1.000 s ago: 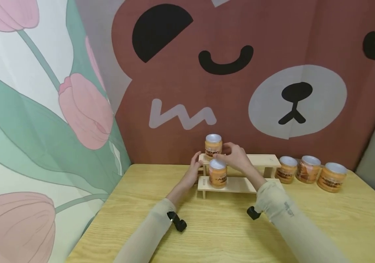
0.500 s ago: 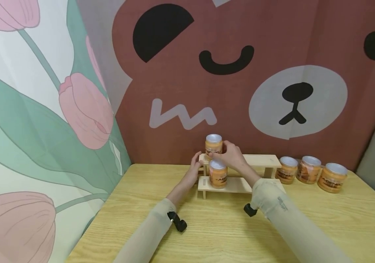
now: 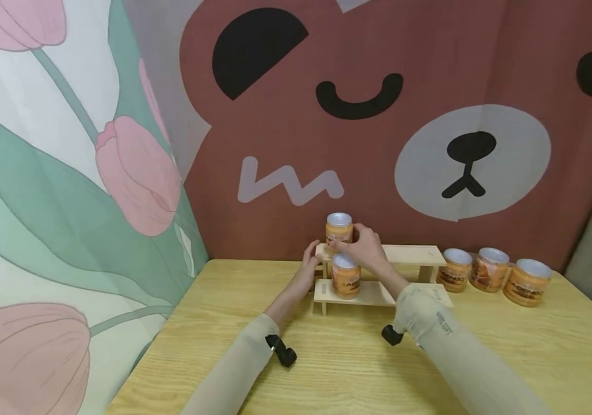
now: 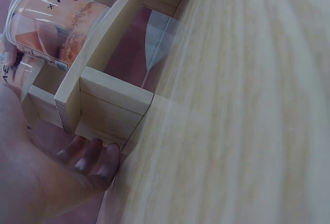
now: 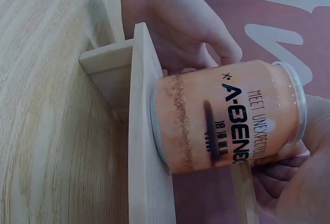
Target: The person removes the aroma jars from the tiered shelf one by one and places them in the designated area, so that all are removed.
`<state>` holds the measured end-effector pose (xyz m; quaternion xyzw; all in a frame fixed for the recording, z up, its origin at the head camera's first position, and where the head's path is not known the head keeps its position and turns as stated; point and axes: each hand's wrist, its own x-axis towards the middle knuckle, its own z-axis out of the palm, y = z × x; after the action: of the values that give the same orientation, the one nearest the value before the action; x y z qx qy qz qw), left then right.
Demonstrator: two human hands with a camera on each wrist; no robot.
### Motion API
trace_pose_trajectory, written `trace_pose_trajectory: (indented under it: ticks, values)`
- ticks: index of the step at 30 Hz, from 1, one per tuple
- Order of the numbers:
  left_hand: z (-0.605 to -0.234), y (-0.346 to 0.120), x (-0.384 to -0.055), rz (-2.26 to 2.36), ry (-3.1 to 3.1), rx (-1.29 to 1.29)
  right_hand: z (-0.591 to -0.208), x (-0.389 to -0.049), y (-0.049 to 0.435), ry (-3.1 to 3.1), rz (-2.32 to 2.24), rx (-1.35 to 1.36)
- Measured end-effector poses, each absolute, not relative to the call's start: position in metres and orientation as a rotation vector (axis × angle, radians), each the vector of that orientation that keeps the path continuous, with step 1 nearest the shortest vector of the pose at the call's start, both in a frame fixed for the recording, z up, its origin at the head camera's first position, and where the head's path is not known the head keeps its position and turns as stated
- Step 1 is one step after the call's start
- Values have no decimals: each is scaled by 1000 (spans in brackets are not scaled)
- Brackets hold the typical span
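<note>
Tulip-printed cloth (image 3: pixel 137 176) fills the frame's left. On the wood-grain table (image 3: pixel 321 386), the left hand (image 3: pixel 305 273) is at the left end of the wooden stand (image 3: pixel 411 254), centre; whether it grips, I cannot tell. The right hand (image 3: pixel 367 249) pinches the upper jar (image 3: pixel 338 231), upright at the top shelf, above the lower jar (image 3: pixel 346 282). Bear-printed backdrop (image 3: pixel 275 129) behind; three jars (image 3: pixel 490 271) right.

The yellow wooden table (image 3: pixel 254 346) has a little wooden stand (image 3: pixel 420 255) on it. Three orange cans (image 3: pixel 489 271) stand on the table, just right of the stand. One orange can (image 3: pixel 346 283) sits on the low step (image 3: pixel 379 293). Another can (image 3: pixel 338 230) is at the high step (image 3: pixel 402 253), its bottom hidden.
</note>
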<state>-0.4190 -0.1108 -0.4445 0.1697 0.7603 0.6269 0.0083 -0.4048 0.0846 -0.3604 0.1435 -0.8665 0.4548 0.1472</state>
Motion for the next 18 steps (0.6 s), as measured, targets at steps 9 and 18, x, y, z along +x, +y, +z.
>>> trace_pose_trajectory:
  ticks: [9, 18]
  values:
    - [-443, -110, -419, 1969, 2373, 515, -362, -403, 86, -2431, 1355, 378]
    - [-446, -111, -418, 1995, 2382, 552, -358, -392, 102, -2412, 1392, 337]
